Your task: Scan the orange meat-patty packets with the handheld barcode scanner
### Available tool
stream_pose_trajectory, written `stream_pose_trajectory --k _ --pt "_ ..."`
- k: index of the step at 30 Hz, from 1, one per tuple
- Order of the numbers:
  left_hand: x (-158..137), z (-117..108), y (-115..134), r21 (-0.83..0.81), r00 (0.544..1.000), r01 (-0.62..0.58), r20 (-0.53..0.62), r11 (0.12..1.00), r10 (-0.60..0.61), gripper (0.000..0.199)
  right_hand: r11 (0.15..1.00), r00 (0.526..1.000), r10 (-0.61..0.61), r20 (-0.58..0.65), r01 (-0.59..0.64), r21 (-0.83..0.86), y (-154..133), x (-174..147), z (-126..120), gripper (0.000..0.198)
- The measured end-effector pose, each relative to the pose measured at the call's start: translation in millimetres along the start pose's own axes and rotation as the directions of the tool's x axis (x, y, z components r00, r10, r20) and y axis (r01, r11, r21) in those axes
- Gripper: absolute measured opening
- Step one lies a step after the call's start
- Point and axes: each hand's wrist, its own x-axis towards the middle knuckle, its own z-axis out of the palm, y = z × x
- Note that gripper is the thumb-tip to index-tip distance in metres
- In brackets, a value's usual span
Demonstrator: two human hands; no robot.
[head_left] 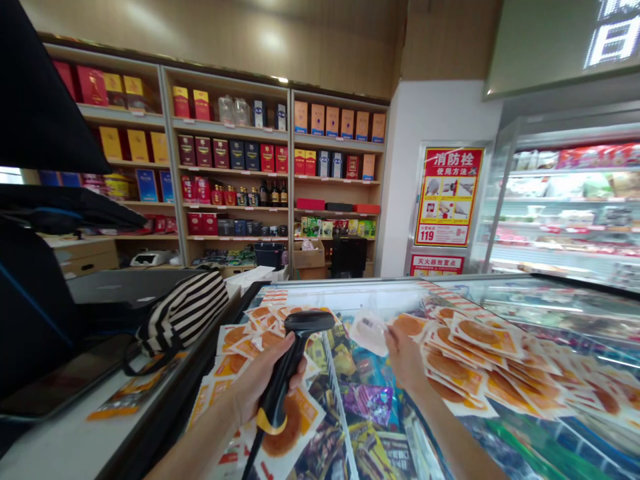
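Note:
My left hand (250,383) is wrapped around the handle of a black barcode scanner (286,373) with a yellow-orange band near its base. The scanner's cable runs down toward me. Ahead of my right hand (404,357) is a small clear plastic container (369,332), pinched at its right edge by the fingers. Both hands are above a glass-topped chest freezer (345,291). Flat packets with a round brown pastry picture lie beneath the scanner, and a fanned heap of the same packets (480,360) spreads to the right of my right hand.
On the counter at left, a black-and-white striped bag (187,310) sits beside an orange packet (137,387). Dark equipment (35,300) stands at far left. Shelves of boxed bottles (233,155) line the back wall. A lit display fridge (570,200) is at right.

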Motion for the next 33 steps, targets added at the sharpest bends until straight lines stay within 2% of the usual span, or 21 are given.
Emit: stream_pose_trajectory --k 3,8,16,25,30,33 --pt "-6.8 11.8 3.4 -0.018 0.998 0.033 0.048 0.999 -0.032 0.033 0.995 0.996 0.058 -0.06 -0.053 0.086 19.5 2.4 -19.4 0.032" --pt "-16.7 25.5 1.5 0.024 0.996 0.066 0.059 0.997 -0.068 0.03 0.988 0.996 0.073 -0.054 -0.065 0.139 18.7 -0.9 -34.8 0.032" --pt "-19.3 28.3 2.1 0.054 0.997 0.054 0.044 0.997 -0.056 0.032 0.995 0.998 0.062 -0.027 -0.06 0.082 24.3 -2.9 -30.9 0.031" --pt "-16.5 32.5 -2.2 0.031 0.994 0.111 -0.005 0.993 -0.111 0.03 0.999 0.998 0.038 -0.052 -0.037 0.022 21.4 -6.3 -31.0 0.031" --pt "-13.8 32.3 -2.1 0.058 0.997 0.076 -0.033 0.995 -0.074 0.03 1.0 0.982 0.018 -0.19 -0.021 -0.012 14.5 -4.2 -44.1 0.032" --pt "-10.4 27.6 -2.7 0.078 0.998 0.037 -0.054 0.996 -0.033 0.03 0.99 0.942 -0.12 -0.313 0.091 -0.107 15.4 -4.5 -58.9 0.031"
